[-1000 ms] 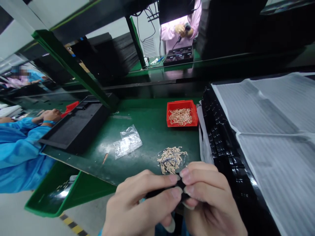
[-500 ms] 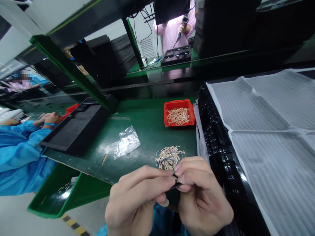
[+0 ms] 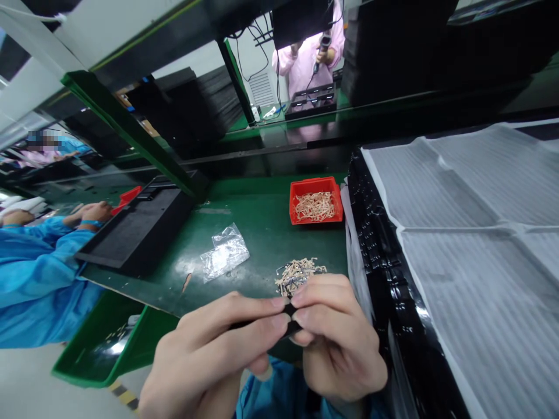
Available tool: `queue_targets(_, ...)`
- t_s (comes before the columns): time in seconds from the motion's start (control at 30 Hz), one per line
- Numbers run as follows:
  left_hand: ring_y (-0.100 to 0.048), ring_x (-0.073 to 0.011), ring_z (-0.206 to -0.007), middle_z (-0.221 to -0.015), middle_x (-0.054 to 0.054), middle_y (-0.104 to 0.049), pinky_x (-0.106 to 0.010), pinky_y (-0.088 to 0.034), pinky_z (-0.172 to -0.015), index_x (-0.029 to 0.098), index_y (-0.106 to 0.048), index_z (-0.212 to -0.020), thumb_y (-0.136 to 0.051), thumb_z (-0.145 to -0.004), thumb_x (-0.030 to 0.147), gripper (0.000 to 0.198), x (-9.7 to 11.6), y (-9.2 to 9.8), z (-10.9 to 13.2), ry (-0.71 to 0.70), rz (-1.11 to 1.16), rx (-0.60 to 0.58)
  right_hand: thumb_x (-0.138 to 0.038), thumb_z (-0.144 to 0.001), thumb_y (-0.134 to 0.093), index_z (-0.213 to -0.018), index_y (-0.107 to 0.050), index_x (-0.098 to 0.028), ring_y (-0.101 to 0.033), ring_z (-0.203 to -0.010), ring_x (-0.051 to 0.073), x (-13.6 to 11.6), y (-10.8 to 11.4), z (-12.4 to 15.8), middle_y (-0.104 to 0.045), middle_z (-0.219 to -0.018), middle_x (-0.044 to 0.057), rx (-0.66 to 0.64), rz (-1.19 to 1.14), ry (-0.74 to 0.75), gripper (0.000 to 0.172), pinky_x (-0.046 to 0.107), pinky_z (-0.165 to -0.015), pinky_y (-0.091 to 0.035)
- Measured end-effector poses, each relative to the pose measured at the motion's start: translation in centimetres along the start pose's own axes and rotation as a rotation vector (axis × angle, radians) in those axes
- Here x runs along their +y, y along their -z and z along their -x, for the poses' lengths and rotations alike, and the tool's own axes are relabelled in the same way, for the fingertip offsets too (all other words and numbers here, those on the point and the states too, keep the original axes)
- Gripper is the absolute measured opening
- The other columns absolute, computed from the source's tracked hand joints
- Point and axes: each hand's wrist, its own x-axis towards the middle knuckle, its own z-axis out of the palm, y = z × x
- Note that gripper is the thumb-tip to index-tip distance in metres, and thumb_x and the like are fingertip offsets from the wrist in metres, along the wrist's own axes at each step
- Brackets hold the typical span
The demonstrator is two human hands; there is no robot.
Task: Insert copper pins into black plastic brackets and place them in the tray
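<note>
1. A thin black strip (image 3: 289, 311) is held in the air, just over the bench. Most of it is hidden by the fingers, so its full shape cannot be seen.
2. The strip is clamped from both sides. The left hand (image 3: 205, 343) pinches it from one end, and the right hand (image 3: 336, 337) pinches it from the other.
3. The left fingertips (image 3: 277, 304) and the right fingertips (image 3: 299, 298) are pressed close together around the strip.
4. A pile of tan strips (image 3: 297, 276) is seen just past the right hand, on the green bench (image 3: 257, 233). Thin dark bits are mixed in with it.
5. A red bin (image 3: 315, 201) full of the same tan strips is placed farther up the bench.
6. A clear plastic bag (image 3: 225, 253) is lying to the left of the pile, and a small tan scrap (image 3: 187, 282) is lying near it.
7. A black tray (image 3: 135, 233) is set at the left end of the bench, and a green tray (image 3: 105, 343) is seen below the bench edge.
8. A black stack (image 3: 393, 273) topped with a white foam sheet (image 3: 471, 256) is placed to the right.
9. A blue sleeve (image 3: 35, 279) of a co-worker is seen at the far left, with that hand (image 3: 89, 213) resting near the black tray.
</note>
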Motion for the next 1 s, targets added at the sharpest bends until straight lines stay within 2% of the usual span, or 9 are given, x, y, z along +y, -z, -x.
queue_targets(0.17, -0.08, -0.0123, -0.097, -0.112, -0.001, -0.082, -0.014, -0.064, -0.08, 0.024, -0.078, -0.116, -0.065, -0.105, 0.017, 0.018, 0.5, 0.8, 0.1, -0.006, -0.039, -0.101, -0.003, -0.098, -0.054, -0.074, -0.065, -0.014, -0.067, -0.074, 0.017, -0.3, -1.1, 0.0, -0.068, -0.082, 0.005, 0.134, 0.05, 0.085, 0.029, 0.036, -0.059, -0.059)
queue_targets(0.33, -0.081, -0.0131, -0.095, -0.112, -0.002, -0.084, -0.015, -0.064, -0.081, 0.025, -0.075, -0.122, -0.06, -0.106, 0.016, 0.024, 1.0, 0.3, 0.6, 0.016, -0.054, -0.188, 0.011, -0.071, -0.046, -0.063, -0.055, -0.015, -0.056, -0.06, 0.012, -0.9, -0.6, -0.4, -0.057, -0.068, 0.0, 0.116, 0.053, 0.111, 0.029, 0.031, -0.051, -0.04)
queue_targets(0.47, -0.082, -0.0121, -0.082, -0.112, -0.003, -0.085, -0.017, -0.063, -0.067, 0.023, -0.071, -0.132, -0.057, -0.102, 0.007, 0.036, 1.1, 0.2, 1.0, -0.041, -0.098, -0.246, 0.013, -0.067, -0.041, -0.062, -0.052, -0.016, -0.042, -0.051, 0.009, -1.3, -0.7, -0.5, -0.047, -0.061, -0.003, 0.182, 0.052, 0.014, 0.032, 0.03, -0.052, -0.027)
queue_targets(0.53, -0.084, -0.014, -0.086, -0.115, -0.002, -0.086, -0.019, -0.064, -0.067, 0.025, -0.071, -0.131, -0.056, -0.098, 0.003, 0.042, 0.8, 0.5, 1.3, -0.058, -0.211, -0.235, 0.012, -0.071, -0.042, -0.066, -0.056, -0.016, -0.045, -0.052, 0.01, -1.0, -0.6, -0.3, -0.049, -0.062, -0.002, 0.191, 0.03, -0.002, 0.032, 0.031, -0.052, -0.031)
queue_targets(0.6, -0.085, -0.0167, -0.092, -0.122, 0.0, -0.085, -0.02, -0.068, -0.072, 0.028, -0.072, -0.131, -0.057, -0.098, 0.004, 0.044, 0.3, 1.1, 1.7, -0.045, -0.293, -0.213, 0.008, -0.083, -0.048, -0.076, -0.063, -0.015, -0.057, -0.06, 0.014, -0.5, -0.2, 0.0, -0.059, -0.068, 0.0, 0.08, -0.012, -0.008, 0.028, 0.032, -0.054, -0.044)
queue_targets(0.7, -0.085, -0.0184, -0.097, -0.137, 0.0, -0.079, -0.019, -0.071, -0.073, 0.034, -0.068, -0.143, -0.062, -0.1, 0.009, 0.05, -0.5, 2.0, 1.9, -0.067, -0.308, -0.235, -0.017, -0.101, -0.065, -0.098, -0.07, -0.018, -0.071, -0.087, 0.02, 0.3, 0.8, 0.5, -0.074, -0.092, 0.005, -0.102, -0.038, -0.103, 0.006, 0.039, -0.076, -0.06)
queue_targets(0.77, -0.085, -0.0173, -0.096, -0.148, -0.001, -0.072, -0.017, -0.071, -0.069, 0.036, -0.057, -0.155, -0.062, -0.103, 0.012, 0.058, -0.8, 2.7, 1.9, -0.095, -0.249, -0.269, -0.03, -0.103, -0.068, -0.106, -0.07, -0.021, -0.072, -0.098, 0.021, 0.5, 1.3, 0.6, -0.076, -0.103, 0.006, -0.115, -0.052, -0.149, 0.01, 0.04, -0.084, -0.06)
queue_targets(0.87, -0.083, -0.0191, -0.103, -0.16, -0.004, -0.061, -0.018, -0.072, -0.067, 0.033, -0.046, -0.163, -0.062, -0.103, 0.01, 0.066, -0.9, 3.6, 1.7, -0.145, -0.146, -0.352, -0.031, -0.103, -0.069, -0.111, -0.07, -0.019, -0.071, -0.097, 0.019, 0.5, 1.4, 0.5, -0.074, -0.107, 0.005, -0.092, -0.089, -0.119, 0.014, 0.038, -0.083, -0.059)
queue_targets(1.0, -0.083, -0.0243, -0.107, -0.156, -0.009, -0.064, -0.02, -0.073, -0.066, 0.027, -0.044, -0.164, -0.07, -0.098, 0.012, 0.073, -1.0, 4.4, 0.9, -0.243, -0.103, -0.45, -0.029, -0.104, -0.066, -0.109, -0.07, -0.02, -0.071, -0.093, 0.019, 0.3, 1.3, 0.3, -0.074, -0.106, 0.006, -0.057, -0.069, -0.051, 0.011, 0.038, -0.078, -0.06)
